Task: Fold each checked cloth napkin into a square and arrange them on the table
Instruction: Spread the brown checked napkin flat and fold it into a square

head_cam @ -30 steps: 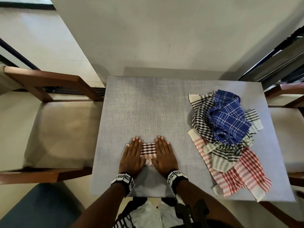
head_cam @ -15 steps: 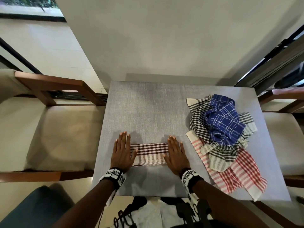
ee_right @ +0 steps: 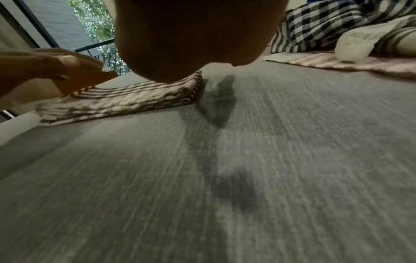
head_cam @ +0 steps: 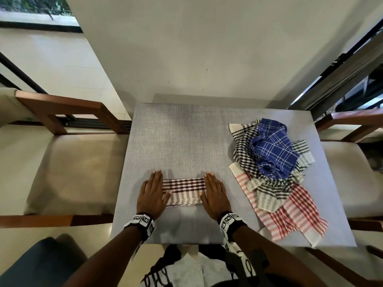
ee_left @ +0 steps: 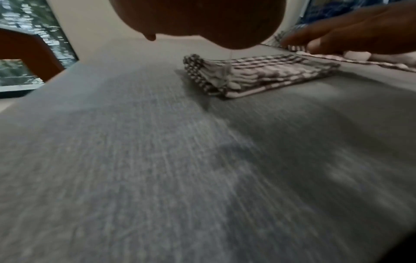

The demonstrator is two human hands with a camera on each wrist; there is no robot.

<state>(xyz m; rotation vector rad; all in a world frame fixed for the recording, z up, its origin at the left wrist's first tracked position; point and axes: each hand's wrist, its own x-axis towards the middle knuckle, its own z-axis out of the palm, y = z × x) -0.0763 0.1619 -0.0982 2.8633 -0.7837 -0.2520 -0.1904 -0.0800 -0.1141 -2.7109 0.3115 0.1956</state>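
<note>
A folded brown-and-white checked napkin (head_cam: pixel 183 191) lies flat near the front of the grey table (head_cam: pixel 186 141). My left hand (head_cam: pixel 153 191) lies flat with straight fingers at the napkin's left end, and my right hand (head_cam: pixel 214 192) lies flat at its right end. In the left wrist view the folded napkin (ee_left: pixel 254 76) shows its stacked layers just past my palm. The right wrist view shows the same napkin (ee_right: pixel 126 99) left of my palm. A heap of unfolded napkins sits at the right: blue checked (head_cam: pixel 271 150), black checked (head_cam: pixel 242 146) and red checked (head_cam: pixel 290 212).
Wooden chairs with beige cushions stand on both sides, one on the left (head_cam: pixel 62 166) and one on the right (head_cam: pixel 352 175). A pale wall (head_cam: pixel 196 48) rises behind the table. The table's far left half is bare grey surface.
My hands have slid apart from the middle of the napkin out to its two ends, baring the checked top between them.
</note>
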